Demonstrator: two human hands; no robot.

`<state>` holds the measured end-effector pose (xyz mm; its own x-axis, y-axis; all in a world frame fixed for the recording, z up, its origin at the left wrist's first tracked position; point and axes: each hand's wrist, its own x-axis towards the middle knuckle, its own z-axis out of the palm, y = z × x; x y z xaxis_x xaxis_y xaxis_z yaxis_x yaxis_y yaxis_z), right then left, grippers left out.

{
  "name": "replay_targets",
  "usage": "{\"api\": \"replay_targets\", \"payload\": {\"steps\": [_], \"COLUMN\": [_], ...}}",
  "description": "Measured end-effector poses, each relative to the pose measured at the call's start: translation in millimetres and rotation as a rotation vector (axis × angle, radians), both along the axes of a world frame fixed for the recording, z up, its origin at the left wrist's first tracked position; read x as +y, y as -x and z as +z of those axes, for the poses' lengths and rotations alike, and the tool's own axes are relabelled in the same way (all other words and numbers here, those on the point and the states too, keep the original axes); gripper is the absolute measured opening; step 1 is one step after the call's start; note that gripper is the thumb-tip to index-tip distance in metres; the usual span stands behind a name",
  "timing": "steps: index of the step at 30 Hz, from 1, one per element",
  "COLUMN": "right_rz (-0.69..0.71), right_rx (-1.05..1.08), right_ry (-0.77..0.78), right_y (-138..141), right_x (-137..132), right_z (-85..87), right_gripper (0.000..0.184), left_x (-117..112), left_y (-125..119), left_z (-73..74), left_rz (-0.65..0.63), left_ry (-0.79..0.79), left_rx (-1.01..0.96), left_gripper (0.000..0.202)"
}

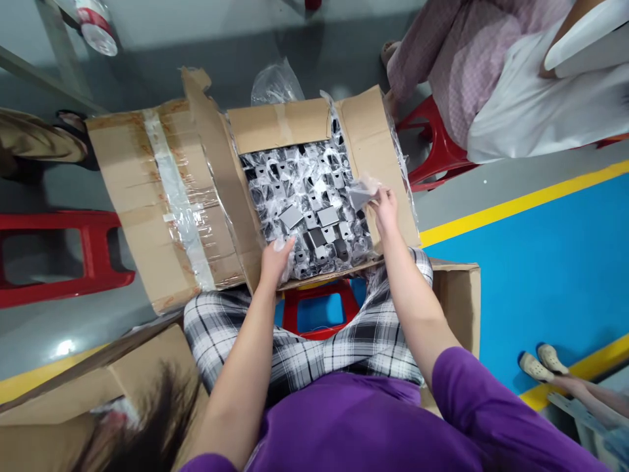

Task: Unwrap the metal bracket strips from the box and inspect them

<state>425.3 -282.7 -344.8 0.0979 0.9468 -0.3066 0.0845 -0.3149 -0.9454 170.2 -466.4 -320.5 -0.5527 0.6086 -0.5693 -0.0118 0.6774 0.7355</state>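
Observation:
In front of me stands an open cardboard box [278, 128] full of small grey and black parts [314, 183], many wrapped in clear plastic. A few flat grey pieces [291, 217] lie on top. At the box's right side, my right hand [386, 208] pinches a small clear plastic bag [362, 191] that seems to have a grey piece in it. My left hand [275, 263] is at the near left corner, fingers closed on crumpled clear plastic [287, 267]. Whether that plastic contains anything is hidden.
A large taped cardboard flap [171, 190] spreads left of the box. Red stools [63, 259] stand around, one [322, 311] between my knees. More cardboard boxes [459, 301] flank my legs. A seated person in pale clothes [496, 98] is close on the right. A bottle [95, 26] is at upper left.

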Motion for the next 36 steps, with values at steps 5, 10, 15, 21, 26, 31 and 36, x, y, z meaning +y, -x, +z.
{"api": "replay_targets", "payload": {"steps": [5,10,15,21,26,31,36], "right_rz": [-0.094,0.057,0.178,0.169,0.205,0.297,0.308], "right_rx": [0.255,0.336,0.328,0.312,0.195,0.003,-0.572], "right_ry": [0.316,0.526,0.604,0.648,0.674,0.543,0.177], "right_y": [22.5,68.5,85.3,79.8,76.6,60.9,40.6], "right_x": [-32.9,-72.0,-90.8,-87.2,-87.0,-75.7,-12.8], "right_z": [18.0,24.1,23.4,25.2,22.4,15.8,-2.5], "right_gripper": [0.014,0.010,0.015,0.017,0.035,0.040,0.040], "left_x": [35.0,36.1,27.2,31.6,36.2,33.7,27.5], "left_y": [-6.0,-31.7,-41.5,-33.9,-34.4,-24.6,-15.9], "left_z": [19.2,27.1,19.7,15.0,8.0,-2.1,-3.1], "left_rz": [-0.381,-0.630,-0.484,-0.264,-0.139,0.095,0.220], "left_ry": [-0.049,-0.012,-0.025,-0.180,-0.214,-0.200,-0.181], "left_rx": [0.023,0.164,0.347,0.266,0.063,-0.020,-0.125], "left_gripper": [0.034,0.081,0.058,0.028,0.021,0.032,0.038]}}
